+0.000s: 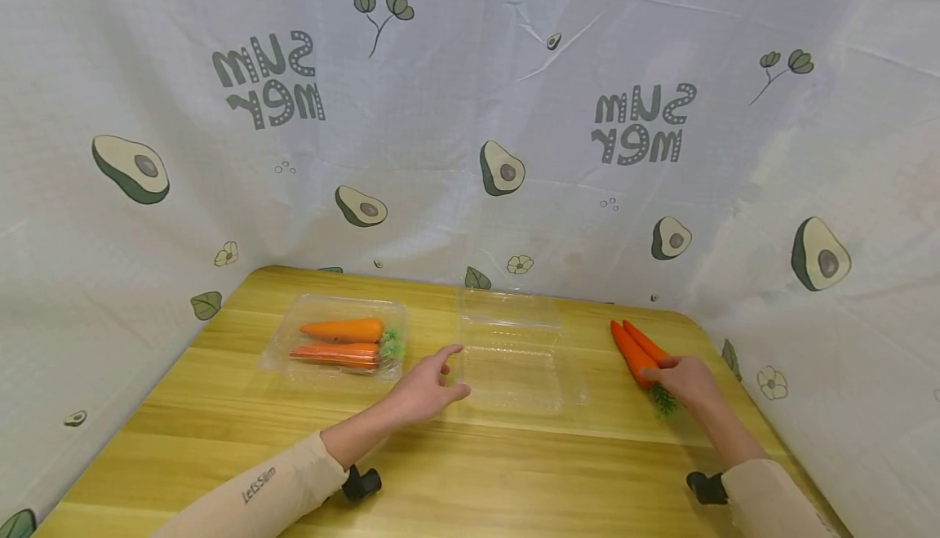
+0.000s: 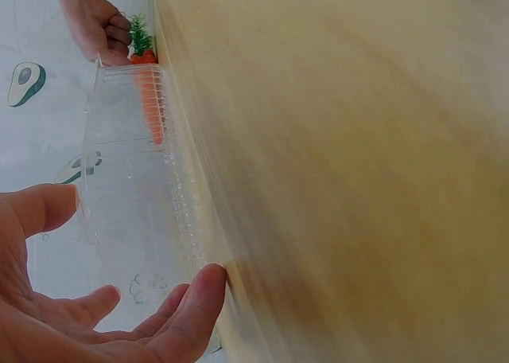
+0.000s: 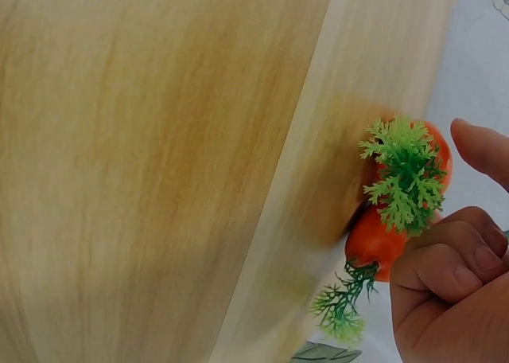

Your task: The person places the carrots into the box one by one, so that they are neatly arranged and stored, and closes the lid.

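An unfolded clear plastic clamshell box (image 1: 514,403) lies on the table's middle. My left hand (image 1: 426,387) reaches to its left edge, thumb and fingers spread; in the left wrist view the fingers (image 2: 195,307) are beside the clear wall. At the right, two orange carrots (image 1: 630,350) with green tops lie side by side. My right hand (image 1: 686,379) is over their leafy ends. In the right wrist view its thumb is apart from several curled fingers (image 3: 453,259), next to the carrots (image 3: 374,243); whether they grip is unclear.
A second clear box (image 1: 312,303) at the left holds carrots (image 1: 345,330) with a leafy green piece. The wood-look table (image 1: 477,481) meets a white patterned cloth (image 1: 441,113) at its back and sides. Black straps (image 1: 361,482) show at the wrists.
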A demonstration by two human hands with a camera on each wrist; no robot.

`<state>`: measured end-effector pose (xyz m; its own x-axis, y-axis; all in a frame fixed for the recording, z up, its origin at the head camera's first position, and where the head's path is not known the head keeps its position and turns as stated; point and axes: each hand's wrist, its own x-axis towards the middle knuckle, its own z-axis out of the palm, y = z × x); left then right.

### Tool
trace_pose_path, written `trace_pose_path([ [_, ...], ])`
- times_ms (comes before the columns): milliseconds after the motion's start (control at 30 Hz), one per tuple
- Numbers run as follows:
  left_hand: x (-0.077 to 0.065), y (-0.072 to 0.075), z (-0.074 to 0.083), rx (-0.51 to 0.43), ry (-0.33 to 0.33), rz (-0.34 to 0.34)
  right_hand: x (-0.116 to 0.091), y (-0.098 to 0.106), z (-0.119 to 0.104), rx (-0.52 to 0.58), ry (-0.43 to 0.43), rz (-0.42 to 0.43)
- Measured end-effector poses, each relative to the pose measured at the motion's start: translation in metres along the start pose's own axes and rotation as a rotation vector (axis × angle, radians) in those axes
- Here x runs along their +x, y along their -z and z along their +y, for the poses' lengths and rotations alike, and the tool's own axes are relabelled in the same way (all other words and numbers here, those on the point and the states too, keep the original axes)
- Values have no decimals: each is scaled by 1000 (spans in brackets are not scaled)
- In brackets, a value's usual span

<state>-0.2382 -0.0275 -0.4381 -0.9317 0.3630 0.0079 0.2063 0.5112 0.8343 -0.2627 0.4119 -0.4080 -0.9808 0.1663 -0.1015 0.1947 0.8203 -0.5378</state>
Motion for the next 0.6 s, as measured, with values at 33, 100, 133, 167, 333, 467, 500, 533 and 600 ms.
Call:
trace_pose_path([
  [33, 0, 0, 0, 2, 0, 1, 0, 0, 0, -3, -2, 2],
  [100, 0, 0, 0, 6, 0, 2, 0, 0, 1, -13, 2, 3],
  [133, 0, 0, 0, 7, 1, 2, 1, -1, 1, -19, 5, 3],
  [167, 0, 0, 0, 8, 1, 1, 1, -1, 1, -29, 9, 6],
  [333, 0, 0, 0, 11, 4, 0, 0, -2, 0, -54, 11, -1],
  [467, 1, -1, -1, 11, 4, -1, 1, -3, 3, -59, 8, -8],
  [500, 1, -1, -1, 11, 4, -2, 1, -3, 3, -58, 8, -7],
  [533, 1, -1, -2, 9, 4, -2, 1, -3, 3, -60, 11, -7],
  [600, 1, -1, -2, 6, 5, -3, 2, -4, 3, -64, 18, 4],
])
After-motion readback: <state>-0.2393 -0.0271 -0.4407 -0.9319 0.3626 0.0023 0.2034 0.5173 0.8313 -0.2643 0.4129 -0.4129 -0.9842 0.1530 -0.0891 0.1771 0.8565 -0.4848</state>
